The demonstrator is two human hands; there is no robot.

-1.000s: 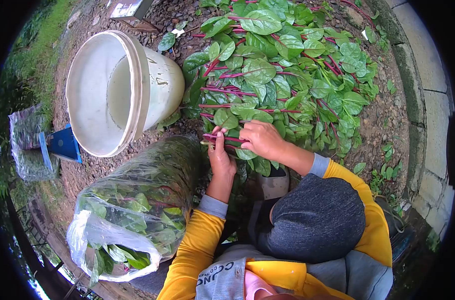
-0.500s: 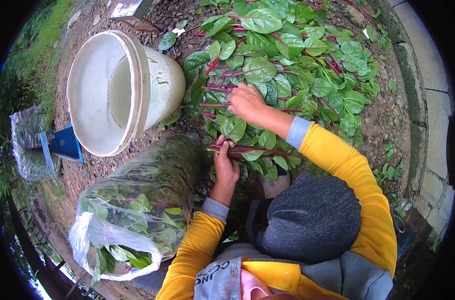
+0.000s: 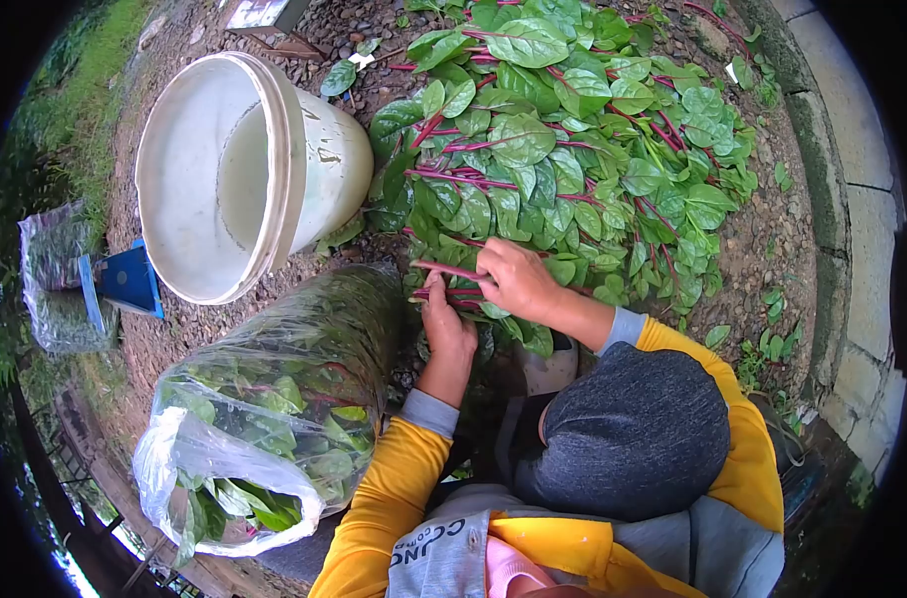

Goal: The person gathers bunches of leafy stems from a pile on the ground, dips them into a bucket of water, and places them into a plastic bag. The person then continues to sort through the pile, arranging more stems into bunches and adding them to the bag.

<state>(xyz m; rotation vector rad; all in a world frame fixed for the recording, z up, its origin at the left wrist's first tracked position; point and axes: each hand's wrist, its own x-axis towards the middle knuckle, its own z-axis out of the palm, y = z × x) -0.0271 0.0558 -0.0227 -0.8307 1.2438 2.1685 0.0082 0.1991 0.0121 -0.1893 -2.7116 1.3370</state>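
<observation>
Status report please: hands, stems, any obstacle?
Left hand grips bundle of red-stemmed green leafy stems. Right hand lays a red stem onto it. Nothing between hands and bundle.

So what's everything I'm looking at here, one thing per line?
white plastic bucket: one, white, lying on its side on the gravel, upper left.
pile of green leaves on red stems: one heap, green and red, on the ground right of the bucket.
clear plastic bag stuffed with green leaves: one, lower left, lying beside the left arm.
small clear bag: one, far left edge, contents unclear.
blue flat object: one, blue, next to the small bag.
stone kerb: pale blocks, along the right side.
left hand: grips a bunch of red stems.
right hand: rests on the same stems.
</observation>
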